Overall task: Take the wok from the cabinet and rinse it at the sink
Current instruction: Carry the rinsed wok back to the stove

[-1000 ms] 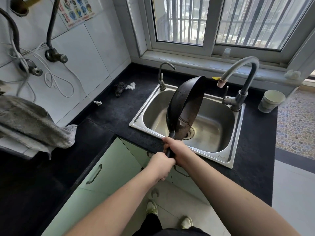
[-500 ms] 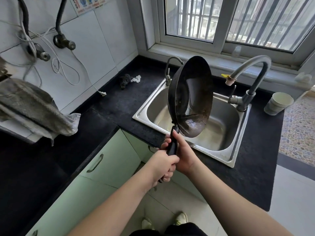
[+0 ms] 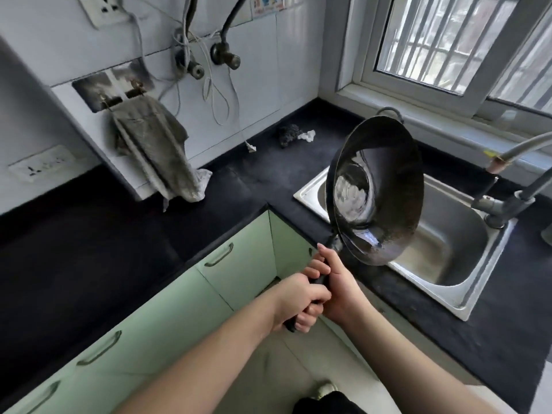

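The black surface (image 3: 209, 222) is running round the corner, and the steel sink (image 3: 460, 252) is sitting in it by the window. The dark wok (image 3: 388, 186) is being held steeply tilted above the left part of the sink. The right hand (image 3: 340, 282) and the left hand (image 3: 298, 300) are both gripping its handle, their fingers (image 3: 316, 267) curling tightly around it.

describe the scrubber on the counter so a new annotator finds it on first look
Start at the steel sink and follow the black counter left toward the tiled wall below the window corner. The scrubber is the dark, wiry clump there, touching a crumpled white scrap. The white plug to its left is smaller and on a cord.
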The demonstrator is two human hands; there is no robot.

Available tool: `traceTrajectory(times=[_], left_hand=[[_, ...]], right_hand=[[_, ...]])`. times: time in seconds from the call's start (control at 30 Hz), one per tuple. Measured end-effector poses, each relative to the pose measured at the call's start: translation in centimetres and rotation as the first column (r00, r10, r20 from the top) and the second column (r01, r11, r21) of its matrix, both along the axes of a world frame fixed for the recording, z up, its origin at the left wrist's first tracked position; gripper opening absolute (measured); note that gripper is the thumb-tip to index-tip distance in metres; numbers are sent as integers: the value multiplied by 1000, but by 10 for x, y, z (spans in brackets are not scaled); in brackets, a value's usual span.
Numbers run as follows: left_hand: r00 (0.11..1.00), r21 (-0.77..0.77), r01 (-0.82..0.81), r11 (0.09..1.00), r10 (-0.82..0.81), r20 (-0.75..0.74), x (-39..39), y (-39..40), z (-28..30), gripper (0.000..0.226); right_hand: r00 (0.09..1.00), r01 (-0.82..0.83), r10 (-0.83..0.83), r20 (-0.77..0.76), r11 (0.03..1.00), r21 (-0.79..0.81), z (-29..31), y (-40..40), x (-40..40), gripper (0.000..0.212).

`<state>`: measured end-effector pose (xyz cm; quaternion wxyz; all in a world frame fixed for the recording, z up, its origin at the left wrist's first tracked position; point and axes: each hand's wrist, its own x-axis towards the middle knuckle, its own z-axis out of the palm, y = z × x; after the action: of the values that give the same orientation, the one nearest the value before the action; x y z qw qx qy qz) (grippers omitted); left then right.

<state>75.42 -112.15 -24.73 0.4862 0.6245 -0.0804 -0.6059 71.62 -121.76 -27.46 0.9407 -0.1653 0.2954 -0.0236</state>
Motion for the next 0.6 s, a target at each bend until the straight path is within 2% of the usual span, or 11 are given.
traceTrajectory(times=[0.13, 0.3, 0.6], left_hand=[[999, -19, -32, 999, 32, -14, -5, 55, 2, 29], [976, -116, -198, 973, 184, -116, -24, 132, 5, 23], [838, -228, -518, 824, 435, -329, -79, 269, 3, 25]], right_hand=[[997, -67, 65, -35, 996, -64, 5, 52, 1, 39], [976, -215, 205, -74, 962, -168, 17, 120, -4, 38], [854, -516, 495, -162, 762, -392, 34, 251, -27, 33]])
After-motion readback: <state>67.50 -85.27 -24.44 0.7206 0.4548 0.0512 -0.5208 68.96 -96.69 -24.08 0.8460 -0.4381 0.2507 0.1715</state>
